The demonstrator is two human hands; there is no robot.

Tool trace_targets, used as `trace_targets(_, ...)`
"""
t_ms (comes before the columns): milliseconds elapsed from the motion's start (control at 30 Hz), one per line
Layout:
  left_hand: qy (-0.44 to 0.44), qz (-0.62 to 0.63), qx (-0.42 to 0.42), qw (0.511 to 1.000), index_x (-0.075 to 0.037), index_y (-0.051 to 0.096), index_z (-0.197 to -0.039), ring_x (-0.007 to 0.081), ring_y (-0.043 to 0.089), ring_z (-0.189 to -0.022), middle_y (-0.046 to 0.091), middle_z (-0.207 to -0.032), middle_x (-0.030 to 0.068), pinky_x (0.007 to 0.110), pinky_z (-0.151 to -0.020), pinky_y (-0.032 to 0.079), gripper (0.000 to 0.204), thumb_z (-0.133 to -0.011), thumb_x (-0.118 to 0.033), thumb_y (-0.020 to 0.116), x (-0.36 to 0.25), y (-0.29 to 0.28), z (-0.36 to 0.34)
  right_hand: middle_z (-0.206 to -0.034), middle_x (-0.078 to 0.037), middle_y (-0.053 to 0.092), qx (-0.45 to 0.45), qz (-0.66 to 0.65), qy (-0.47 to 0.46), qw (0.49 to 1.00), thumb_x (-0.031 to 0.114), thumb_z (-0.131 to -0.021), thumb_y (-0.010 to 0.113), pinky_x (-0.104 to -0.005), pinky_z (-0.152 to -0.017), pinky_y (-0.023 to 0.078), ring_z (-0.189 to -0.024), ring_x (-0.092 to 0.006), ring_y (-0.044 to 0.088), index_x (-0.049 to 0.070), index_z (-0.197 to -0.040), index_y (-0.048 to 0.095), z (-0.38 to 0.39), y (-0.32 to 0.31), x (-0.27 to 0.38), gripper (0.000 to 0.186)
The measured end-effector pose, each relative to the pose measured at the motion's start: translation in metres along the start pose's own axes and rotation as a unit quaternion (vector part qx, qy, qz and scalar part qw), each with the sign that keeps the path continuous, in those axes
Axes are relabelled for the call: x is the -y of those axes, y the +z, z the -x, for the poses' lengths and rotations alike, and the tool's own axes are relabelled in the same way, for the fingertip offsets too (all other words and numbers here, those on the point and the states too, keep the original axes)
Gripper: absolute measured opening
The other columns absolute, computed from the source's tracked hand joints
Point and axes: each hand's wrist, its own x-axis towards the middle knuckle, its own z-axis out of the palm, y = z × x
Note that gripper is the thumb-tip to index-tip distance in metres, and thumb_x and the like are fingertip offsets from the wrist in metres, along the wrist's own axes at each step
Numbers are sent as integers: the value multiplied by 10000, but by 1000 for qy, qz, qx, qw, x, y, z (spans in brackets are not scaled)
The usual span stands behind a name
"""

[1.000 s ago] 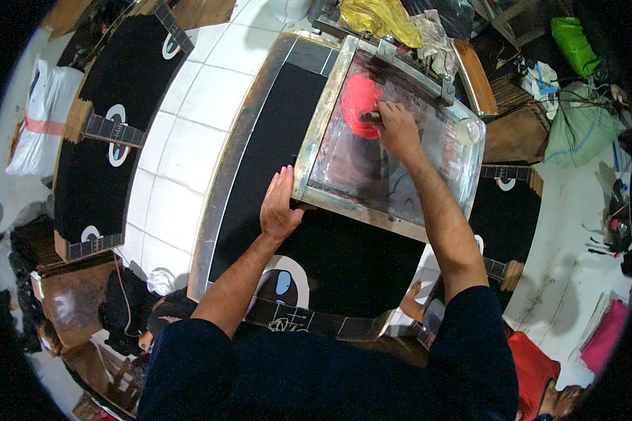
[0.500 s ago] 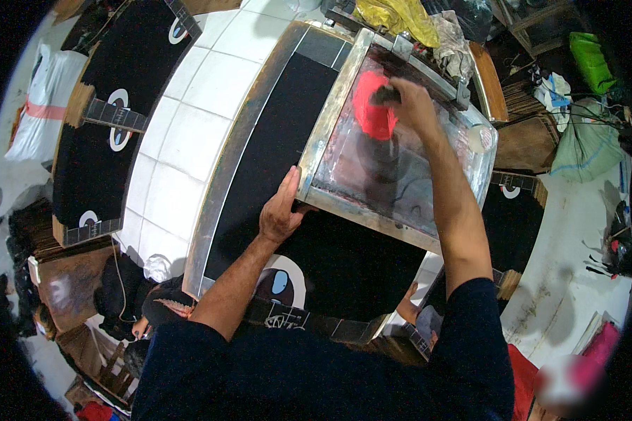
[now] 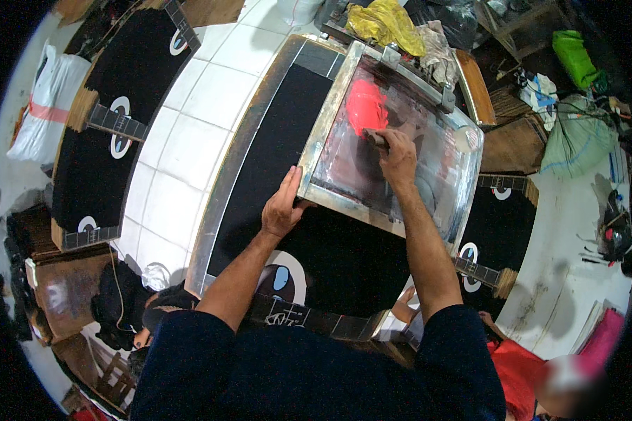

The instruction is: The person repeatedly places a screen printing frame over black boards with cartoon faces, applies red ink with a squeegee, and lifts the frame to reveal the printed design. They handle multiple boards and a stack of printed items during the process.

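Note:
A screen printing frame with pale, stained wooden sides lies over black fabric on a long board. My left hand grips its near left corner, fingers along the outer side and thumb below. On the mesh is a bright red patch of ink. My right hand is closed round a small dark squeegee at the near end of the red patch. The squeegee's lower edge is partly hidden. Near my left forearm, a printed white eye shape with a blue spot shows on the fabric.
More boards with black fabric stand left and right. A yellow cloth and a grey rag lie beyond the frame's hinge clamps. A round pale lid rests on the frame's right side. A person in red is at lower right.
My right hand has drawn the squeegee toward me, from the red patch's right side to its near end. The left hand keeps its hold. More of the person in red shows.

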Motion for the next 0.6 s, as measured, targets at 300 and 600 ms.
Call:
trace_targets(300,-31,178,-64,981,-44,527,-1488,343,571,-1360,548,-1490,235,415,-1068,525,775,-785,-56,854,-67,-42,-30,-1175,-121,738,-298,-113,50,947,104,-926,686,-437,-944,538,-1084,-321,710,94,-1182,701,64,-59,113,256)
trace_targets(600,-11,229,-131,965,-6,433,-1535,135,725,-863,693,-1294,236,283,-728,587,898,-800,-196,912,-78,-122,-137,-1058,-137,755,-390,13,103,915,152,-907,730,-410,-886,537,-1005,-324,720,74,-1143,699,-82,-217,115,250)
